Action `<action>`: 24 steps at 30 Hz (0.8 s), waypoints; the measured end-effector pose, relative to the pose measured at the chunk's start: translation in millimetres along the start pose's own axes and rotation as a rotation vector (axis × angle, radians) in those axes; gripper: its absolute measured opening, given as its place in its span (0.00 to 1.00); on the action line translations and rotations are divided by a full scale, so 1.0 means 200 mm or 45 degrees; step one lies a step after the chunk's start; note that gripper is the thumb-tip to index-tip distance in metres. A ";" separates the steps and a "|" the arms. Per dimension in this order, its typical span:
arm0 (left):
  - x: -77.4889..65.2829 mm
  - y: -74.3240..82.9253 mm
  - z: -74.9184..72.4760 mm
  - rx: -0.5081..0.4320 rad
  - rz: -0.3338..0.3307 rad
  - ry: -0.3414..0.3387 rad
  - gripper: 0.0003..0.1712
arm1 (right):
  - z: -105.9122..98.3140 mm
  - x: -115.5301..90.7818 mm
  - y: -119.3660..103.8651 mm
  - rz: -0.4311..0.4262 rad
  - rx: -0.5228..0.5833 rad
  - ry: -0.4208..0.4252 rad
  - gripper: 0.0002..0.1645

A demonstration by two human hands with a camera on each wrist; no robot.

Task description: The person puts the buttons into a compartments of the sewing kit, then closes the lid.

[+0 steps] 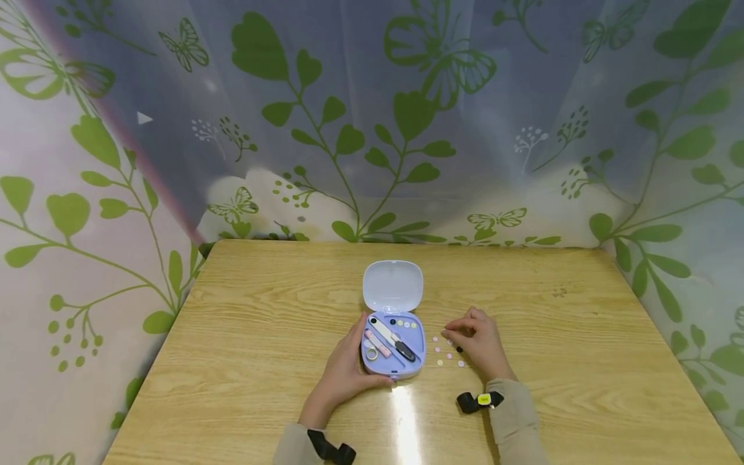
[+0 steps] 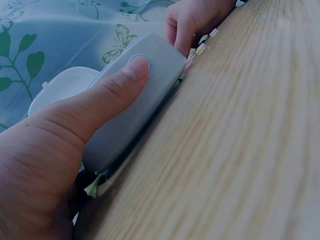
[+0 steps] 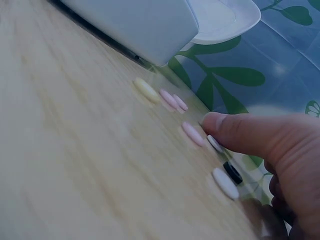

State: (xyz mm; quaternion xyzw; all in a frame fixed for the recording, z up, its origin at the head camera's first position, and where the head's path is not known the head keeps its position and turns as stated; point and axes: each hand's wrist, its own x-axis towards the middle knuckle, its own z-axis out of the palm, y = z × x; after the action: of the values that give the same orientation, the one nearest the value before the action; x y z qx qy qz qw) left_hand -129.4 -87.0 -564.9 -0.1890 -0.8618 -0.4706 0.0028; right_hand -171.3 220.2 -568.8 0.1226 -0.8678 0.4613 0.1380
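Note:
A lavender sewing kit box [image 1: 420,361] stands on the table with its translucent lid [image 1: 392,286] raised. My left hand [image 1: 347,371] holds the box at its left side, the thumb pressing the front wall [image 2: 160,65]. Inside are a small pair of black-handled scissors [image 1: 388,332], a pink-and-white strip [image 1: 378,343], a small ring-shaped thing [image 1: 371,353] and several buttons [image 1: 407,325]. Right of the box, my right hand [image 1: 479,339] reaches down among loose buttons [image 1: 449,356], thumb and index fingertips close together. Whether a button is between them is hidden.
The loose buttons are pink, white, yellow and black; a yellow button [image 3: 146,90] lies near the box and a black button [image 3: 232,172] by my right hand. The wooden table [image 1: 250,310] meets a leaf-patterned curtain [image 1: 325,129] at the back.

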 end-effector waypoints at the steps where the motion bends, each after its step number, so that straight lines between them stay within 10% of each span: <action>1: 0.00 0.00 0.00 0.000 0.002 0.000 0.80 | 0.00 0.00 0.00 -0.001 -0.005 -0.001 0.08; 24: 0.00 0.01 0.00 -0.008 0.009 -0.003 0.80 | -0.04 0.04 -0.07 0.050 0.026 -0.022 0.06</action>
State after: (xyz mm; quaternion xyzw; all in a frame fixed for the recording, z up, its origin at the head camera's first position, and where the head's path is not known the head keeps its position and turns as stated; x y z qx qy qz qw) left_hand -128.8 -87.0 -563.7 -0.1924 -0.8596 -0.4733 0.0029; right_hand -172.5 218.6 -551.5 0.1109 -0.8664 0.4718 0.1199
